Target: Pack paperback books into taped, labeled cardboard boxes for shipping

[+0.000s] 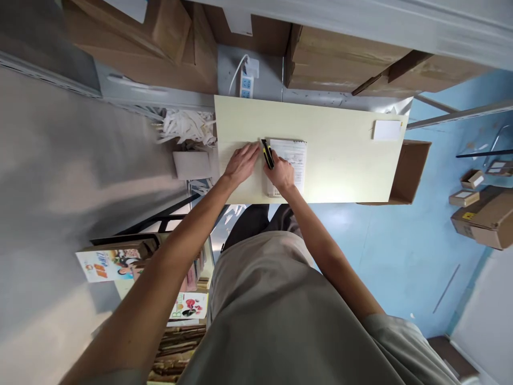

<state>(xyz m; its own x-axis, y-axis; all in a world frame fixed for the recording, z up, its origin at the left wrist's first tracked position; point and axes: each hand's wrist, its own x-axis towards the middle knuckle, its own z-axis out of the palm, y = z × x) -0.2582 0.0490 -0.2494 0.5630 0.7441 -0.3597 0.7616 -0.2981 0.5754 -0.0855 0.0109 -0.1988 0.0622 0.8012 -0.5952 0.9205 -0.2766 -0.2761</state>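
My right hand [279,172] is wrapped round a black and yellow utility knife [267,153], its front end pointing away from me. The hand rests over a white printed book or pad of paper [295,160] that lies on the pale yellow tabletop [344,160]. The knife is along the left edge of that stack; whether its blade touches the paper I cannot tell. Flat on the tabletop to the left, my left hand [242,162] has its fingers stretched out towards the knife tip. It holds nothing that I can see.
A white card or small box [387,130] lies at the table's right end, above an open cardboard box [411,174]. Behind the table are a power strip [246,85] and large cartons [344,56]. Paper strips [188,127] heap at the left. Books [190,306] stand at lower left.
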